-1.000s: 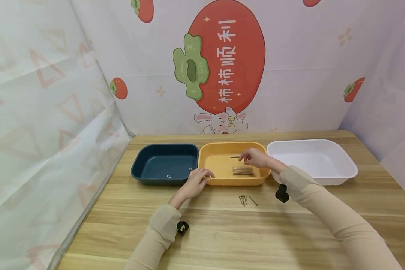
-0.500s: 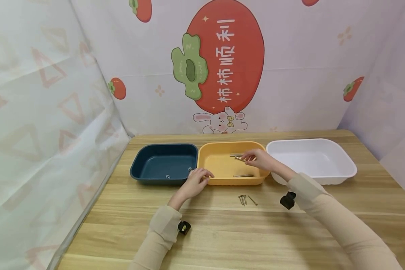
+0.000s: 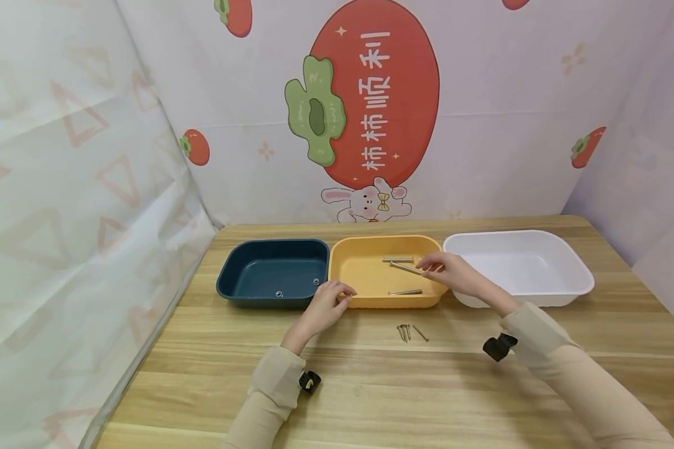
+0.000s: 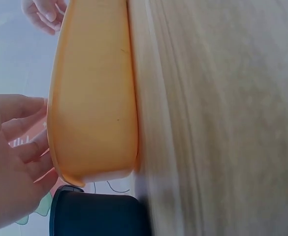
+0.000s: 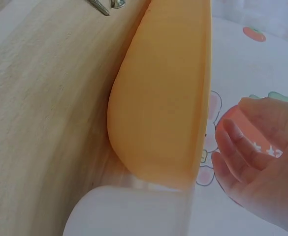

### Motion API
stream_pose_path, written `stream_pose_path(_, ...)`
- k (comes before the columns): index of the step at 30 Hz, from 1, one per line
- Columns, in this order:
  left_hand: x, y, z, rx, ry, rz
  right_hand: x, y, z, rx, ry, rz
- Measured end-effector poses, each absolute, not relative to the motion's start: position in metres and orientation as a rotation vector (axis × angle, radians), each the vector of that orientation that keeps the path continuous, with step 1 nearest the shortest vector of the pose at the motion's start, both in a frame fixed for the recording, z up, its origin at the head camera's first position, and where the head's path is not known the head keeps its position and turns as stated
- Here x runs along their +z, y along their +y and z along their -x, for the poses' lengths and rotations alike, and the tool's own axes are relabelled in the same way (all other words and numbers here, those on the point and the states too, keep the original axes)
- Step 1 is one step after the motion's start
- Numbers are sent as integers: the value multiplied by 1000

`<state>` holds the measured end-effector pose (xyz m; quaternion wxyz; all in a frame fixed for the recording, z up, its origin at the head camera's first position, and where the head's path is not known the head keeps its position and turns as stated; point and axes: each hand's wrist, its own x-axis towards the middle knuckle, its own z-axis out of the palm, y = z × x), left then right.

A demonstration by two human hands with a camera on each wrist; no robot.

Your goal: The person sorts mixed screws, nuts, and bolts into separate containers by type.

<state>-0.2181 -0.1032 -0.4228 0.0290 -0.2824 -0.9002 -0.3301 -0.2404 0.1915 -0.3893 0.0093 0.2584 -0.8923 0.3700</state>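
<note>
My right hand (image 3: 446,273) is over the right side of the yellow tray (image 3: 359,301), fingers loosely bent. In the head view its fingertips are right at the end of a slanted long bolt (image 3: 405,268). The right wrist view shows nothing between its fingers. A second bolt (image 3: 398,259) lies just behind the slanted one, and another bolt (image 3: 405,292) lies near the tray's front wall. My left hand (image 3: 324,304) rests at the yellow tray's front left corner. Its fingers (image 4: 38,147) reach over the rim with a relaxed bend.
A dark blue tray (image 3: 258,304) with two nuts (image 3: 279,294) stands to the left, and a white tray (image 3: 573,293) to the right. In front of the yellow tray, several small screws (image 3: 404,332) lie on the wooden table (image 3: 371,393), one screw (image 3: 421,333) apart from the rest.
A bolt from the pair near the yellow tray's front has come to lie slanted farther back. My right hand has let go of it and drawn off rightward. The left hand has stayed put.
</note>
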Motion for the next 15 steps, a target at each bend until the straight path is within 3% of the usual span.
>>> stream_pose_path(15, -422, -83, 207, -1103, -2494, 1048, -385, 229, 211, 1010, -2669, -756)
